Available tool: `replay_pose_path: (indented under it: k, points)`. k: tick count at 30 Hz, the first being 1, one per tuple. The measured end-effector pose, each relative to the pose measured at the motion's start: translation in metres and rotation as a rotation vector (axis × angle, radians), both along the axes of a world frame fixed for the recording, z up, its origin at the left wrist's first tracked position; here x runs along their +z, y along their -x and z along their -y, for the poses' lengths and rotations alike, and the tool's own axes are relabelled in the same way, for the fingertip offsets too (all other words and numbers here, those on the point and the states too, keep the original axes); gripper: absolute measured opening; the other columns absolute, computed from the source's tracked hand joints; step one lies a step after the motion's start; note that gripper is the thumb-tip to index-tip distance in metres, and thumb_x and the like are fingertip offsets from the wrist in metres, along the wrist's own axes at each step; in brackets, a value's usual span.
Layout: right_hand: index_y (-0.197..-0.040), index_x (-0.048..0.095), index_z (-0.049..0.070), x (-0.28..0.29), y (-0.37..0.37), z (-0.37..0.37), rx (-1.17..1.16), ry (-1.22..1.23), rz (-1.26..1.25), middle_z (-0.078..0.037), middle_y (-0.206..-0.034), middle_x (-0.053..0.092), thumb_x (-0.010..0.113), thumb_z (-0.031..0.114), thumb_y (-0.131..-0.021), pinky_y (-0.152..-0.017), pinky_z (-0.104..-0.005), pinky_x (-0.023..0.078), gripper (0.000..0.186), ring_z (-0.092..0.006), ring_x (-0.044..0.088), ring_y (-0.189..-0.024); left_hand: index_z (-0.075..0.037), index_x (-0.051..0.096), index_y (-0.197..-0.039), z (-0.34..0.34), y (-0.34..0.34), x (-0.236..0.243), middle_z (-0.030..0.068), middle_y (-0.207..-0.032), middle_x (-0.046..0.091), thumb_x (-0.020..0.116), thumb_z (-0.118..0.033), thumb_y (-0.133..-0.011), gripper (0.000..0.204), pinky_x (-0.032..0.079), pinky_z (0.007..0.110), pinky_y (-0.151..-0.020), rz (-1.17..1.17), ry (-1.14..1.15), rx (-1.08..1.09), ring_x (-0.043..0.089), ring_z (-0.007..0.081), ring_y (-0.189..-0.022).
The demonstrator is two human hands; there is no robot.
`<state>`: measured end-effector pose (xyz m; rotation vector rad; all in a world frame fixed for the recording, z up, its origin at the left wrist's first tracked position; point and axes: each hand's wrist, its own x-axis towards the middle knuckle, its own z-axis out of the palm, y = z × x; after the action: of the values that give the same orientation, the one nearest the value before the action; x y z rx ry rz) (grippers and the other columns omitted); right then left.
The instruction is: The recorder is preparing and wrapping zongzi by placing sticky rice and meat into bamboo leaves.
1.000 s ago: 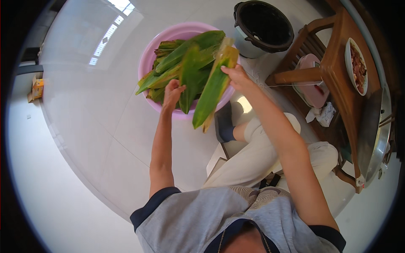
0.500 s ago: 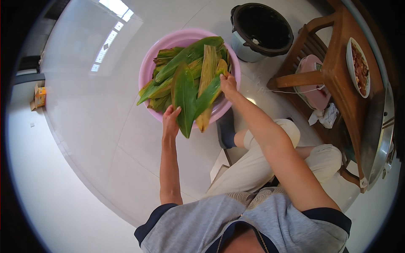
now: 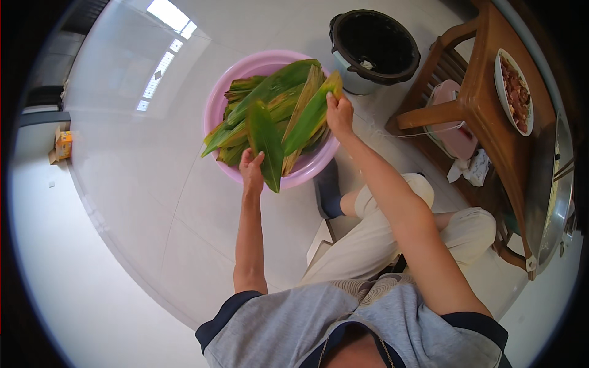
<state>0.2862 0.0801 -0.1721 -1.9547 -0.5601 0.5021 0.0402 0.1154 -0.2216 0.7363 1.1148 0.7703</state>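
A pink plastic basin (image 3: 211, 110) on the floor holds a heap of long green and yellowish leaves (image 3: 279, 80). Over the basin's near side, my left hand (image 3: 252, 170) pinches the edge of a broad green leaf (image 3: 265, 138) between thumb and fingers. My right hand (image 3: 339, 115) is closed on the yellow-tipped end of a second green leaf (image 3: 307, 118), which slants down toward the first one. The lower ends of both leaves lie close together. A dry, brownish leaf (image 3: 302, 107) lies partly behind the leaf in my right hand.
A dark-lined bin (image 3: 375, 46) stands beyond the basin to the right. Farther right is a wooden chair (image 3: 475, 92) bearing a plate (image 3: 502, 92) of cut meat, with a pink appliance (image 3: 451, 122) and cord below. A metal pan (image 3: 557, 202) shows at the right edge.
My right hand has moved slightly up and right, swinging its leaf's yellow tip outward and showing more of its face. My left hand still holds its leaf, little moved.
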Motion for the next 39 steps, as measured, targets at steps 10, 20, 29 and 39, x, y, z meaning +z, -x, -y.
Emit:
replay_pose_path:
  k: [10,20,29,39]
  points:
    - [-0.1,0.051,0.0,0.145,-0.041,0.031,0.487,-0.531,-0.291,-0.003,-0.089,0.058,0.054,0.016,-0.084,-0.069,-0.0237,0.046,0.022,-0.0077,0.054,-0.078,0.0,0.044,-0.115,-0.006,-0.012,0.144,0.0109,-0.102,0.058,0.048,0.001,-0.081,0.034,0.046,0.025,-0.079,0.166,-0.296,-0.184,0.057,0.0147,-0.09]
    - [-0.105,0.048,0.001,0.156,-0.028,0.073,0.335,-0.466,-0.024,-0.003,-0.093,0.057,0.055,0.014,-0.084,-0.075,-0.0238,0.043,0.026,-0.0093,0.053,-0.085,0.0,0.044,-0.114,0.074,-0.104,0.197,0.0083,-0.104,0.056,0.051,-0.004,-0.083,0.032,0.046,0.026,-0.078,0.551,-0.165,-0.409,0.055,0.0126,-0.091]
    - [-0.111,0.044,0.004,0.195,-0.043,0.132,0.325,-0.75,-0.711,-0.006,-0.101,0.056,0.056,0.009,-0.082,-0.077,-0.0279,0.047,0.031,-0.0134,0.055,-0.09,0.003,0.05,-0.109,0.11,-0.123,0.236,0.0078,-0.099,0.06,0.057,0.004,-0.075,0.034,0.045,0.022,-0.076,0.292,-0.37,-0.529,0.057,0.0117,-0.086]
    - [-0.115,0.042,0.005,0.251,-0.064,0.197,0.382,-0.917,-0.698,-0.008,-0.104,0.055,0.056,0.003,-0.08,-0.08,-0.0282,0.047,0.037,-0.0163,0.055,-0.093,0.003,0.053,-0.105,0.121,-0.15,0.281,0.0071,-0.098,0.06,0.058,0.003,-0.075,0.031,0.045,0.023,-0.076,0.278,-0.473,-0.674,0.056,0.0089,-0.085]
